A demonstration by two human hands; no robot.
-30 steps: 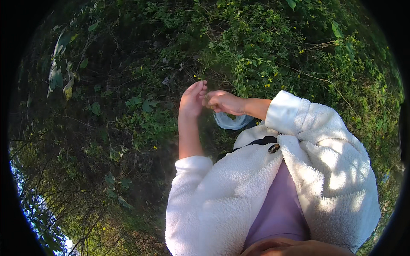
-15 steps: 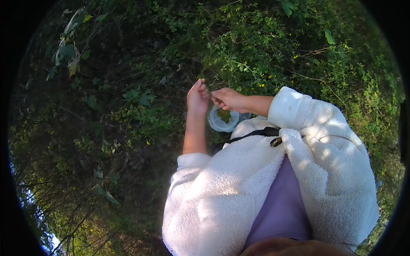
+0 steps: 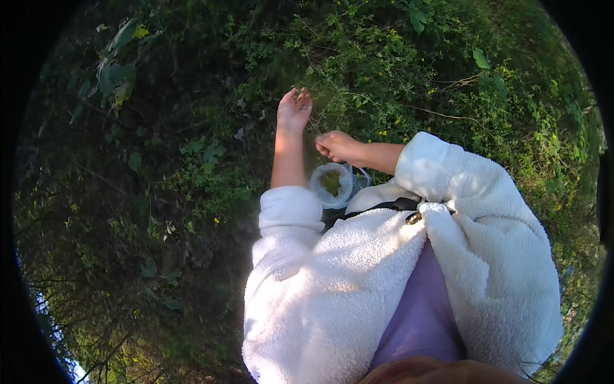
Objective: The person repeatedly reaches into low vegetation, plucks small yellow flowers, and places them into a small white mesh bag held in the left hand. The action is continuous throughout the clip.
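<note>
My left hand [image 3: 295,110] reaches out among the plants with its palm showing. Its fingers look apart and slightly bent, and nothing held in them can be made out. To its right and nearer my body, my right hand [image 3: 337,146] is closed, and whatever its fingers hold is hidden. Just below the right hand is a whitish see-through container [image 3: 316,192] with a round mouth. Inside lies a small heap of yellow-green plant bits [image 3: 330,182]. Low green plants [image 3: 358,83] with small yellow flowers grow beyond both hands.
A dark strap [image 3: 377,207] crosses the front of my white fleece jacket [image 3: 300,281] near the container. Broad leaves [image 3: 118,77] stand at the far left. A thin dry stem [image 3: 448,114] runs through the growth on the right. Bare twigs [image 3: 115,345] show at the lower left.
My left hand has moved away from the right hand, farther out into the plants, and its fingers have spread. The right hand stays closed near the container, whose mouth now shows more.
</note>
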